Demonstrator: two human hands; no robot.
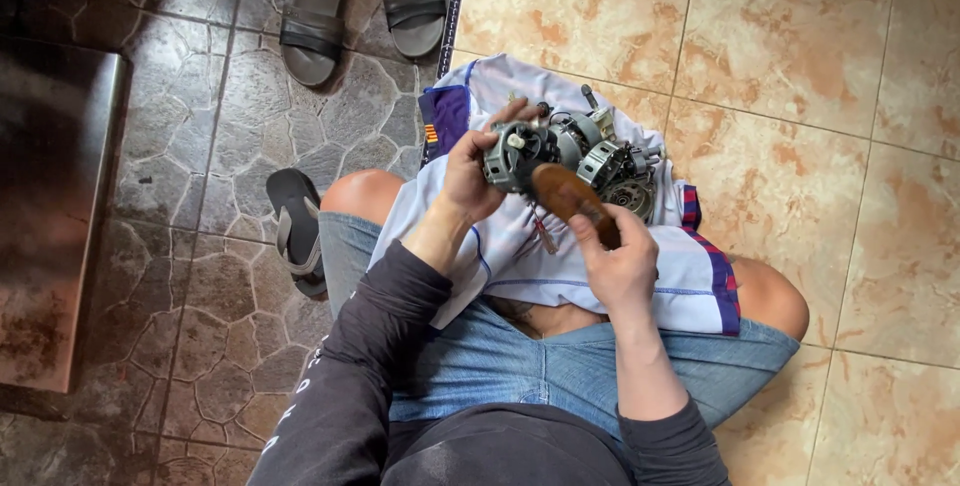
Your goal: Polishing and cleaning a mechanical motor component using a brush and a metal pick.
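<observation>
Motor [570, 151]: grey, on white cloth [600, 276] over lap, above knees.
Left hand [470, 181]: fingers clasped round motor's left end.
Right hand [618, 261]: fingers closed on brown brush [572, 198], tip against motor.
Around: sandals [360, 6] on dark stone floor [200, 146]; tan tiles [800, 66] on right.

head cam | looks steeply down | close over lap (floor around)

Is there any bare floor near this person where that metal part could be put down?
Yes: the tan tiled floor right of the white cloth is bare. The dark stone floor left has a patch between the sandals. The lap is crowded: both hands and the motor.
</observation>
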